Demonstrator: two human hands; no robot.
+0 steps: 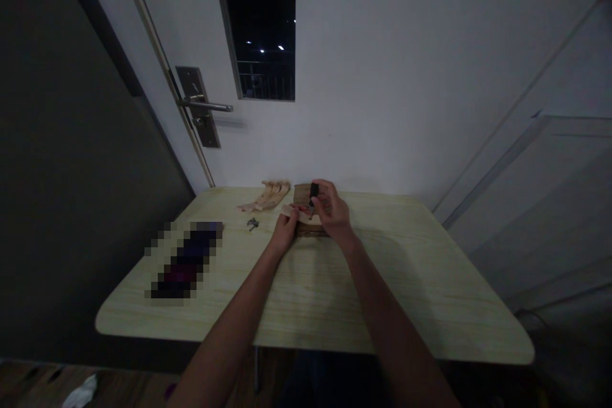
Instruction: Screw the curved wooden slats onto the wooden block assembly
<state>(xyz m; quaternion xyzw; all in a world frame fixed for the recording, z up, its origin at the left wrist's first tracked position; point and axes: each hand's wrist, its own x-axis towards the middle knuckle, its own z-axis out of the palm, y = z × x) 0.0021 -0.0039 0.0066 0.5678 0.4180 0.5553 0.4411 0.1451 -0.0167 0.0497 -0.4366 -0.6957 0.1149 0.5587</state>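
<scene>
My right hand (335, 211) grips a short black-handled screwdriver (314, 191), held upright with its tip down at a pale wooden piece (308, 217). My left hand (285, 228) pinches the left end of that same piece and holds it flat. Beneath both lies a brown sheet that looks like corrugated cardboard (302, 194). Fingers cover part of the wooden piece, and the exact contact of the tip is too small to make out. Left of my left hand is a small heap of metal screws (252, 224).
Several curved pale wooden pieces (270, 194) lie at the back left of the light wood table (382, 306). A dark pixelated object (189, 261) rests on its left side. Behind the table stands a white door with a metal handle (208, 104).
</scene>
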